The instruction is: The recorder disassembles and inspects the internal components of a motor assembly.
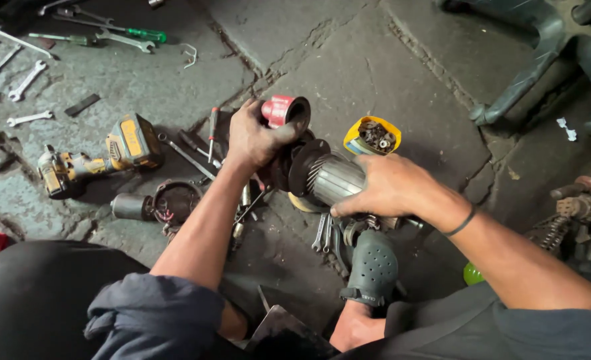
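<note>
My left hand point(252, 139) grips a red and black cylindrical motor housing point(286, 111), its open end turned toward the camera. My right hand point(387, 188) is wrapped around a metal motor armature point(327, 177) with a dark fan disc at its left end. The fan end sits right against the housing, just below my left hand. Both parts are held above the cracked concrete floor, over a scatter of small tools.
A yellow cordless power tool point(99, 159) lies at the left. Wrenches point(27, 80) and screwdrivers point(135, 33) lie at the top left. A yellow cup of small screws point(373, 136) stands behind the armature. My clog-clad foot point(372, 267) is below, a plastic chair leg point(529, 73) top right.
</note>
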